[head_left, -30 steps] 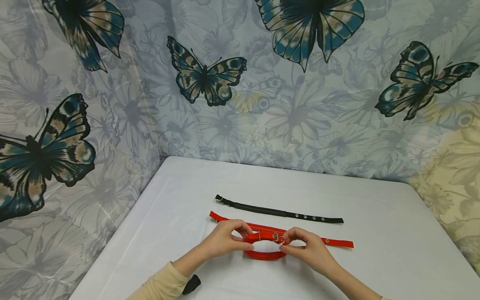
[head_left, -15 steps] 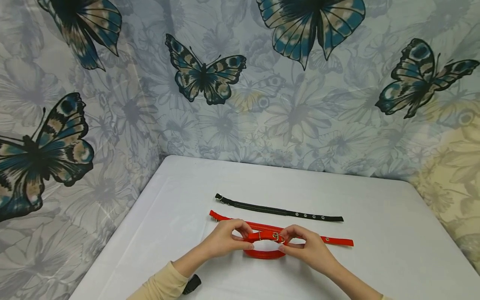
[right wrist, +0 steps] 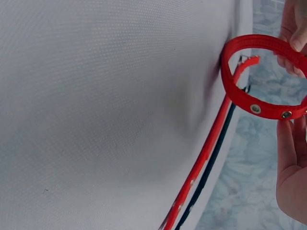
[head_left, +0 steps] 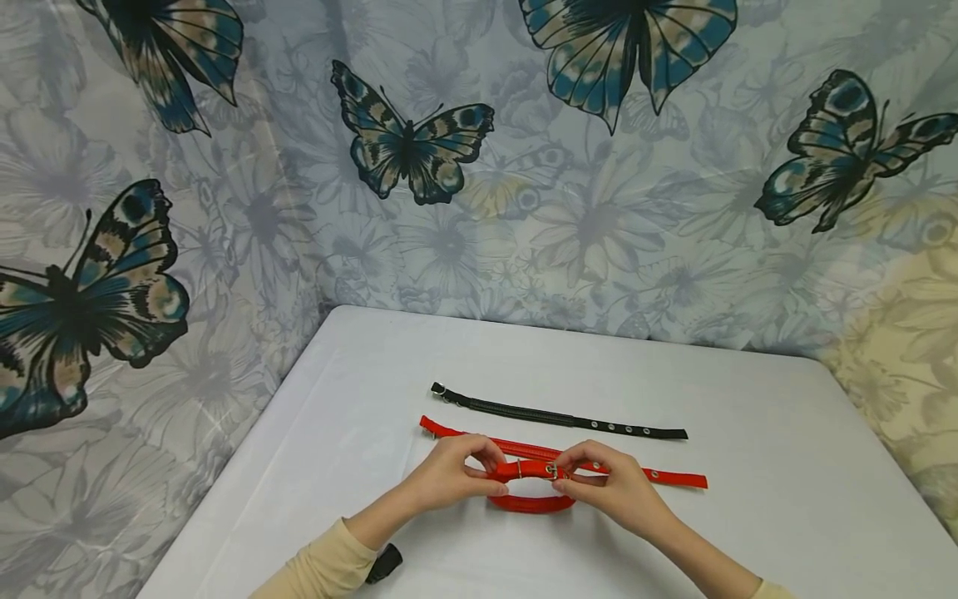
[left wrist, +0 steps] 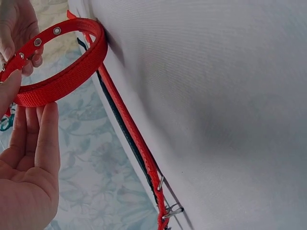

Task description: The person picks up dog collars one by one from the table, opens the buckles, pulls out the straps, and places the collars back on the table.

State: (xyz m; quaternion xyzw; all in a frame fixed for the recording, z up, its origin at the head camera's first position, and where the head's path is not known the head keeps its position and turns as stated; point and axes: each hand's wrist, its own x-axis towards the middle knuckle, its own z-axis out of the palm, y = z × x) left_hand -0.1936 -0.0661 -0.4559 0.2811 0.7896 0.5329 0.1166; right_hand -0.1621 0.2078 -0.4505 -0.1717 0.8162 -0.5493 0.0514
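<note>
Both hands hold a red collar [head_left: 531, 504], fastened into a loop, a little above the table. My left hand [head_left: 452, 474] pinches the loop's left side between thumb and fingers. On the opposite side, my right hand [head_left: 609, 491] pinches it beside the metal buckle [head_left: 551, 471], its fingertips partly covering the hardware there. In the left wrist view, the strap [left wrist: 72, 81] shows metal eyelets, and the left fingers [left wrist: 48, 139] are under its edge. From the right wrist, the loop [right wrist: 229, 79] appears upright on its edge, with the right hand [right wrist: 292, 177] at its eyeleted side.
Just behind the hands, a second red collar [head_left: 677, 480] lies stretched out on the white table [head_left: 748, 541]. A black collar [head_left: 524, 412] lies straight beyond it. Close to the left sleeve [head_left: 318, 561] sits a black bundled item [head_left: 385, 564], partly hidden. Butterfly-printed cloth [head_left: 599, 249] hangs behind.
My right fingertips have shifted slightly left onto the buckle, covering the ring beside it. The left hand keeps its pinch. The head view has tilted a little.
</note>
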